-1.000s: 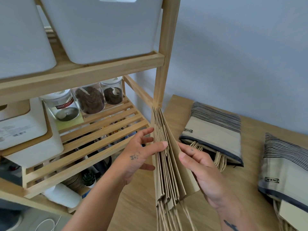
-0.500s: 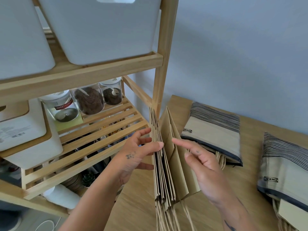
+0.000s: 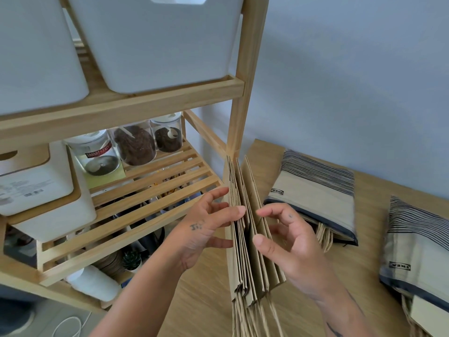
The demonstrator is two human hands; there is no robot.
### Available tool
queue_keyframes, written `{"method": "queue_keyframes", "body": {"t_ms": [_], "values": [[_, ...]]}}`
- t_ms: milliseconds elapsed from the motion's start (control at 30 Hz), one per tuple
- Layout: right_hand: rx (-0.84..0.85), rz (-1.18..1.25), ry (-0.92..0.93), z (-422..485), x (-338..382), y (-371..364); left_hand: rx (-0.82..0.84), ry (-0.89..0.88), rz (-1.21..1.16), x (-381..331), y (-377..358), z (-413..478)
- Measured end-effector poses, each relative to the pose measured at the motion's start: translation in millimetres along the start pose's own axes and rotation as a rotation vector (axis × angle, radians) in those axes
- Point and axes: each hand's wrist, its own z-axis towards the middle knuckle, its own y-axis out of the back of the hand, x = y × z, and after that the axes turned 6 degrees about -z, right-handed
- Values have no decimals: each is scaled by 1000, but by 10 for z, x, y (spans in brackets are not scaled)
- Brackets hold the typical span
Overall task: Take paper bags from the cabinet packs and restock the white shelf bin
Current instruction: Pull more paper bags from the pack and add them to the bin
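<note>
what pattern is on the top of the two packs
Thin dark navy stripes on beige, on both packs; head view.

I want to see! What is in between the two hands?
In the head view, a stack of folded brown paper bags stands on edge between the left hand and the right hand.

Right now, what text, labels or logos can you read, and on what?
"SMART&EASY": red band on the left glass jar on the shelf.
"IKEA", seen upside down: small dark logo on the near striped pack.
"IKEA", seen upside down: same logo on the right striped pack.
White box at left: several lines of grey print, too small to read.
Paper bags between the hands: no print visible.
</note>
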Motion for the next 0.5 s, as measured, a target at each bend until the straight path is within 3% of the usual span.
{"method": "queue_keyframes", "body": {"t_ms": [267, 500], "values": [[16, 110, -54, -7, -35, 28, 17, -3, -21, 14, 20, 12], [74, 88, 44, 0, 34, 43, 45, 11, -42, 12, 40, 25]]}}
